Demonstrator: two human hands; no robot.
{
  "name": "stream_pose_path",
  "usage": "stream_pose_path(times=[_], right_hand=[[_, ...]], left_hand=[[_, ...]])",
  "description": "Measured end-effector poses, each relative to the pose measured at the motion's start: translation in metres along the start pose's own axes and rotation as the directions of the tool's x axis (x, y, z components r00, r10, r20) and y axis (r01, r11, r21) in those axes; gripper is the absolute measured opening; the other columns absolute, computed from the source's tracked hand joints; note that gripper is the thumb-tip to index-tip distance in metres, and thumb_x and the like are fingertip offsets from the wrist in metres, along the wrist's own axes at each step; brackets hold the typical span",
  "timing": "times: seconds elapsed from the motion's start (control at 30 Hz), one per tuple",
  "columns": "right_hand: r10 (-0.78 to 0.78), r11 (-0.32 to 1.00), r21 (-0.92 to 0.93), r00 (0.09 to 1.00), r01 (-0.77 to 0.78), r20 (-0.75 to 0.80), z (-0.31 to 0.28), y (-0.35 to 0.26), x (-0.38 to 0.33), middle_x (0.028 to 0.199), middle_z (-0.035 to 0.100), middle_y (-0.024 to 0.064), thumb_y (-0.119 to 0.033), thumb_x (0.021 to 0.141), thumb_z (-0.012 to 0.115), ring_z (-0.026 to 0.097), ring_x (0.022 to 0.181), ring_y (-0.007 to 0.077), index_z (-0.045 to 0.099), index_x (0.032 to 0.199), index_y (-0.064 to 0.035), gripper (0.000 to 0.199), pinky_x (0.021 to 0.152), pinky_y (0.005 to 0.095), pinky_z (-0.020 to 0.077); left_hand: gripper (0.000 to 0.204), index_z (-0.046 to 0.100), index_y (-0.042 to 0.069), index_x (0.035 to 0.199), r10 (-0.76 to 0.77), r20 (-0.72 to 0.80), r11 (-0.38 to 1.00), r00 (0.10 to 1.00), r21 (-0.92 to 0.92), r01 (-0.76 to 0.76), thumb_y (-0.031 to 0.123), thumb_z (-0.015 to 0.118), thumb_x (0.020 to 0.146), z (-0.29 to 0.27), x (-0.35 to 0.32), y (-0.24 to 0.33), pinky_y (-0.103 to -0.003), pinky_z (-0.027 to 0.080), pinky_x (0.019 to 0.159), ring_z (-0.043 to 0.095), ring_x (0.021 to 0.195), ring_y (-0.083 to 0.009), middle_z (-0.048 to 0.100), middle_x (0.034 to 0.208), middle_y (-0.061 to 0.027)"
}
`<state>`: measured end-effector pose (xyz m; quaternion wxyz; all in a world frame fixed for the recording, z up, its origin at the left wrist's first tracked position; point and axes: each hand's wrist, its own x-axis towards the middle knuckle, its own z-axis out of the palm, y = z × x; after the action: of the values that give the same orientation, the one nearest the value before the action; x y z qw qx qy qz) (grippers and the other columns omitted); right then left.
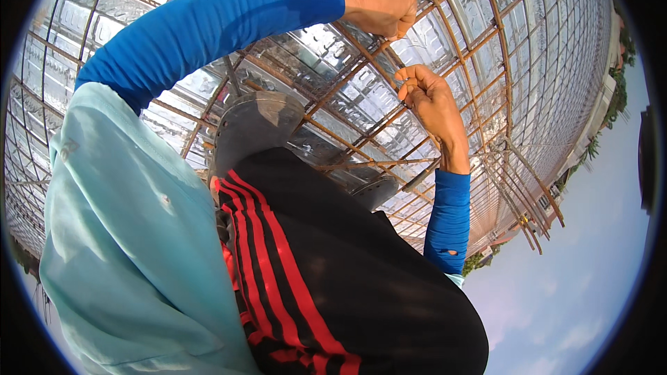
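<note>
My left hand (381,8) is closed in a fist above the grid of rusty reinforcing bars (501,35); what it grips, if anything, is hidden by the fingers. Closer to me and a little to the right, my right hand (434,101) has its thumb and fingers pinched together. A short piece of thin wire (401,82) shows at those fingertips, over a crossing of the bars. Both forearms wear blue sleeves. The hands are apart from each other.
Shiny silvery sheeting (313,52) lies beneath the bars. My dark boots (257,121) stand on the grid, below my black trousers with red stripes. Several loose bar ends (531,198) stick out at the right edge, with greenery and sky beyond.
</note>
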<state>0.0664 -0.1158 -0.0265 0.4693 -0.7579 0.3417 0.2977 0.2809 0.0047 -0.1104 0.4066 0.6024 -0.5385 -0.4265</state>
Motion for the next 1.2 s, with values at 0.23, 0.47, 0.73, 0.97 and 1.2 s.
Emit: stream_pose_path(times=[0.23,0.47,0.73,0.97,1.2], right_hand=[[0.001,0.971,0.238,0.998,-0.018,0.069,0.005,-0.028,-0.009,0.084,0.063,0.0014,0.005,0.098,0.047,0.053,0.073,0.0079,0.066,0.115,0.0022,0.026,0.067,0.0238,0.046],[0.137,0.781,0.607,0.988,-0.149,0.066,0.009,-0.039,-0.01,0.085,0.066,0.0024,0.001,0.097,0.053,0.057,0.067,0.0046,0.067,0.117,0.0064,0.025,0.06,0.02,0.0502],[0.178,0.701,0.69,0.981,-0.182,0.078,-0.001,-0.049,-0.002,0.083,0.067,0.0028,0.0,0.098,0.054,0.059,0.062,0.0039,0.067,0.114,0.008,0.023,0.061,0.0202,0.0592],[0.105,0.753,0.634,0.984,-0.173,0.144,-0.031,-0.051,0.015,0.08,0.072,0.0104,-0.019,0.11,0.049,0.068,0.061,0.0094,0.069,0.113,0.0094,0.035,0.054,0.0231,0.062],[0.134,0.764,0.64,0.99,-0.078,-0.039,0.002,-0.004,0.028,0.083,0.071,0.0067,-0.017,0.104,0.064,0.063,0.06,0.0073,0.073,0.107,0.0034,0.023,0.055,0.0232,0.0612]], left_hand=[[0.007,0.068,0.0,0.072,0.008,-0.207,1.0,0.978,0.031,-0.002,-0.001,0.07,0.079,0.029,-0.009,0.004,-0.044,0.055,0.065,0.07,0.07,-0.0367,0.069,0.071,-0.0201],[0.007,0.071,0.002,0.079,0.055,-0.299,0.998,0.953,0.031,-0.048,-0.004,0.068,0.08,0.044,-0.027,-0.004,-0.047,0.056,0.078,0.07,0.083,-0.0381,0.07,0.081,-0.0171],[0.01,0.074,0.002,0.087,0.109,-0.241,0.991,0.964,0.1,-0.087,-0.001,0.073,0.077,0.044,-0.029,0.0,-0.048,0.056,0.088,0.071,0.101,-0.0396,0.073,0.101,-0.0185],[0.005,0.072,0.003,0.081,0.135,-0.23,0.986,0.964,0.125,-0.109,0.005,0.076,0.082,0.041,-0.026,-0.007,-0.044,0.055,0.08,0.069,0.091,-0.0337,0.067,0.091,-0.012],[0.003,0.078,0.004,0.084,0.076,-0.1,0.996,0.992,0.053,-0.071,0.007,0.077,0.084,0.028,-0.012,-0.009,-0.043,0.055,0.071,0.07,0.078,-0.0288,0.069,0.086,-0.01]])
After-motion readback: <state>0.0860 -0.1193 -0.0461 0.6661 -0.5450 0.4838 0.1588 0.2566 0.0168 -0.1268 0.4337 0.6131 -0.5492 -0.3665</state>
